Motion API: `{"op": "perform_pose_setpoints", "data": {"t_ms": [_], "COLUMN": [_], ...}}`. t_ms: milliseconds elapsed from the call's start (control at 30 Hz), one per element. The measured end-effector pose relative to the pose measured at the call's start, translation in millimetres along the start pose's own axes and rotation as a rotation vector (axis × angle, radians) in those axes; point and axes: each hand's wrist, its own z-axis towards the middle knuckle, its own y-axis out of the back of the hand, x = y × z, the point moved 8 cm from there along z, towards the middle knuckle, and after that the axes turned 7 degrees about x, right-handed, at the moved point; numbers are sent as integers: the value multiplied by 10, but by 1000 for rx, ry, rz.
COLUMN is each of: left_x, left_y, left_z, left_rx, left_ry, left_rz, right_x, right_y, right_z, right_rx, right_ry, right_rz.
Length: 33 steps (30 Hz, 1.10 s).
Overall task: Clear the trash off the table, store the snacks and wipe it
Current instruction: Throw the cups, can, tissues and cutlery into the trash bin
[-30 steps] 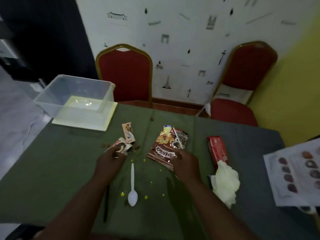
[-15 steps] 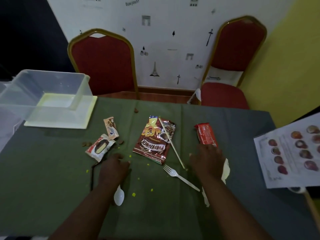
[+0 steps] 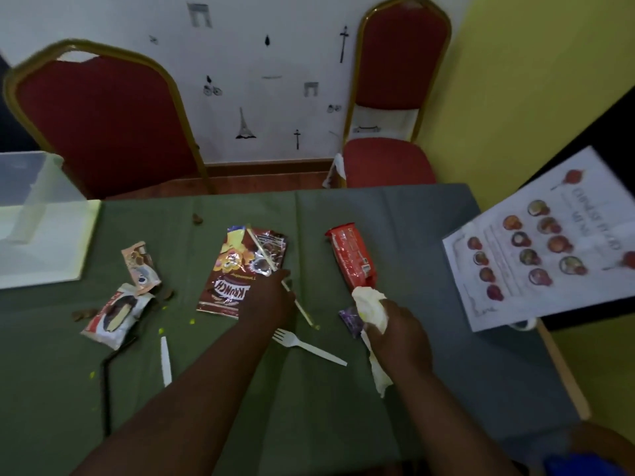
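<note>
1. Right hand (image 3: 395,334) is balled up tight around a white napkin (image 3: 369,304), with a loose tail hanging out toward 6 o'clock. My guess is it's either trash being scooped up or the wipe being kept handy for later.
2. Left hand (image 3: 271,300) reaches toward 12 o'clock, fingertips at the pale straw (image 3: 263,254) that lies diagonally over the Krunch bag (image 3: 237,269). I only see the back of the hand, so I can't tell if it's pinching the straw or just touching it.
3. There's a little purple wrapper (image 3: 350,319) right at the napkin's 8 o'clock. Can't tell if it's held or lying on the table (image 3: 41,389).
4. Snacks: the red biscuit pack (image 3: 350,259) sits at 12 o'clock from the right hand, its near end right up against the napkin. It looks unopened, so probably one to store. The Krunch bag lies flat mid-table.
5. A clear tub (image 3: 31,187) is at the table's 10 o'clock, open, on what looks like its own lid (image 3: 44,255). Seems parked there so snacks can drop straight in.
6. Trash is scattered around:
   - an orange wrapper (image 3: 141,266) and a white wrapper (image 3: 117,314) at 9 o'clock from the Krunch bag
   - a plastic fork (image 3: 312,348) between the hands at 6 o'clock
   - a white plastic utensil (image 3: 166,359) and a black straw (image 3: 104,389) around 8 o'clock
   - yellow crumbs (image 3: 192,321)
7. A menu sheet (image 3: 543,242) hangs off the 3 o'clock edge.
8. Looks early in the trash stage to me. Wiping only makes sense once all this is lifted.
</note>
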Motion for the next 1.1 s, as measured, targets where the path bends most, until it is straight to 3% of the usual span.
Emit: {"op": "perform_pose_setpoints", "data": {"t_ms": [167, 300, 467, 733, 900, 1100], "left_x": [-99, -66, -15, 789, 1947, 3057], "left_y": [-165, -114, 300, 1446, 2081, 2218], "left_z": [172, 127, -48, -804, -1770, -3047], "left_rx": [46, -38, -203, -438, -650, -869], "left_ry": [27, 63, 71, 105, 295, 485], "left_rz": [87, 6, -129, -231, -357, -473], "right_x": [-144, -206, 158, 1689, 2883, 4022], "right_y": [135, 264, 452, 246, -532, -1496], "right_z": [-31, -51, -29, -230, -751, -1707], "right_rx": [-82, -131, -167, -93, 123, 361], "right_ry": [-9, -23, 88, 381, 596, 857], "right_rz": [181, 262, 262, 199, 112, 38]}}
